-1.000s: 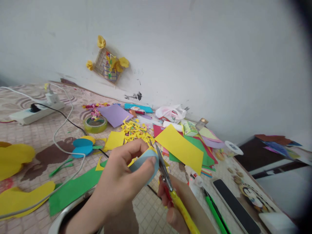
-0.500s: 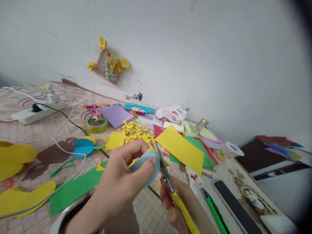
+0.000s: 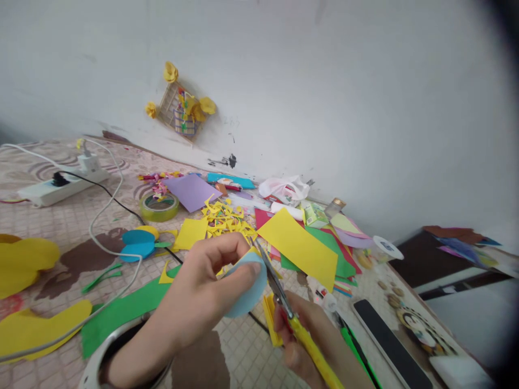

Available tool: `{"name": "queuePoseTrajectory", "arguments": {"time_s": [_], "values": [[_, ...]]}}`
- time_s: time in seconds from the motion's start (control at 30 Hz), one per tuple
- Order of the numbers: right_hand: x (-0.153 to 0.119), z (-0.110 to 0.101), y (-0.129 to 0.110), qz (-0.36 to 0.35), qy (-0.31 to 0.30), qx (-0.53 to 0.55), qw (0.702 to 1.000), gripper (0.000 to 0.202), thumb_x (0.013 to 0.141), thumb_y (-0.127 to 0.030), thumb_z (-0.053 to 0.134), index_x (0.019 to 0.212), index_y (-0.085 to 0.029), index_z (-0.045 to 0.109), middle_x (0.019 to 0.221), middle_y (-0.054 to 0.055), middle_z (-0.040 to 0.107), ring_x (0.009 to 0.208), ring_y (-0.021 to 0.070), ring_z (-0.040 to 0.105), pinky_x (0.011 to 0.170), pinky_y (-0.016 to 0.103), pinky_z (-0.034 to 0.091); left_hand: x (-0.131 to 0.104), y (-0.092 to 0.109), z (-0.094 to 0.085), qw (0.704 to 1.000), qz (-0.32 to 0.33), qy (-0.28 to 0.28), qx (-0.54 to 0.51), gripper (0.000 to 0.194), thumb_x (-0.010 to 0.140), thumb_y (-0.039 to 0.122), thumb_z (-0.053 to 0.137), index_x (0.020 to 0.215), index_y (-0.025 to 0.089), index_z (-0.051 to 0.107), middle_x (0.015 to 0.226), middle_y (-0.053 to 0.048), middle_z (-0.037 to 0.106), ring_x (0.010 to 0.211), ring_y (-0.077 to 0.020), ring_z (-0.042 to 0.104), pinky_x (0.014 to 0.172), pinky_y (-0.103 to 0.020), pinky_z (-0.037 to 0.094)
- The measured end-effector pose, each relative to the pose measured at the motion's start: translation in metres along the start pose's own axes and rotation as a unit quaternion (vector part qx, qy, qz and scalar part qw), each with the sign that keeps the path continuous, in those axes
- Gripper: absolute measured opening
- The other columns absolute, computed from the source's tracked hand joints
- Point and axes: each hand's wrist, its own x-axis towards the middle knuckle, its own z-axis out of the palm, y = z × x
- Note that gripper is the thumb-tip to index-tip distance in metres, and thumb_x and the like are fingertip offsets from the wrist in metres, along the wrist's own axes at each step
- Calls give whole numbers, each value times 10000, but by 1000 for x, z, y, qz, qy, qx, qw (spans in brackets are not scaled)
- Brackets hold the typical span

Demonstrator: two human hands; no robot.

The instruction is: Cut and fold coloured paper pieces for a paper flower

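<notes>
Between the thumb and fingers of my left hand [image 3: 214, 275] is a light blue rounded piece of paper [image 3: 247, 296], with a bit of yellow paper [image 3: 253, 252] showing at its top edge. My right hand [image 3: 308, 335] is closed round scissors [image 3: 279, 292] with yellow and red handles. Their blades point up and away, slightly apart, along the right edge of the blue paper. Under my right hand lies a yellow strip [image 3: 272, 319]. Yellow paper scraps [image 3: 227, 219] are heaped just beyond my left hand.
Yellow [image 3: 302, 246] and purple sheets [image 3: 192, 192], clear tape [image 3: 159, 207], and a green strip [image 3: 121, 316] lie around. A power strip [image 3: 65, 186] with trailing cables stands left. At right are a green cutter [image 3: 359, 354] and a dark phone-like slab [image 3: 391, 343].
The blue paper has turned in my left hand and shows more of its face below the thumb. The scissors have shifted slightly right and down along its edge.
</notes>
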Motion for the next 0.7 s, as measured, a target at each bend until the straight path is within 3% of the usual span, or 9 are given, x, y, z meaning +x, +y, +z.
{"name": "queuePoseTrajectory", "arguments": {"time_s": [0.13, 0.27, 0.37, 0.57, 0.7], "values": [[-6, -9, 1, 29, -38, 55, 997, 632, 683, -834, 511, 823, -217, 503, 689, -26, 445, 555, 124, 399, 469, 233, 326, 2, -1, -1, 999, -31, -17, -10, 263, 757, 290, 658, 600, 182, 477, 502, 74, 443, 423, -45, 365, 360, -129, 289], [-11, -14, -9, 50, -41, 43, 997, 509, 735, -732, 540, 822, -231, 533, 685, -19, 442, 600, 150, 431, 530, 251, 382, 2, -3, -1, 996, -69, -46, -34, 288, 753, 329, 683, 605, 173, 491, 503, 71, 457, 414, -40, 368, 360, -125, 291], [-12, -15, -16, 58, -38, 30, 997, 461, 750, -683, 563, 824, -230, 526, 696, -19, 436, 611, 148, 412, 521, 249, 346, 3, -3, 0, 995, -78, -51, -42, 312, 728, 331, 712, 584, 165, 490, 493, 73, 457, 407, -34, 363, 360, -121, 289], [-10, -19, -18, 65, -66, 35, 995, 584, 712, -754, 585, 867, -197, 502, 696, -24, 427, 614, 131, 399, 509, 231, 300, 1, -3, -1, 994, -87, -54, -24, 303, 731, 355, 711, 610, 151, 522, 512, 62, 479, 425, -35, 384, 376, -120, 305], [-13, -23, -10, 49, -66, 38, 996, 558, 744, -738, 577, 890, -205, 502, 720, -23, 438, 637, 133, 407, 523, 237, 294, 1, -5, -3, 993, -96, -62, -28, 288, 745, 349, 692, 616, 158, 519, 510, 60, 489, 419, -39, 392, 370, -125, 315]]}}
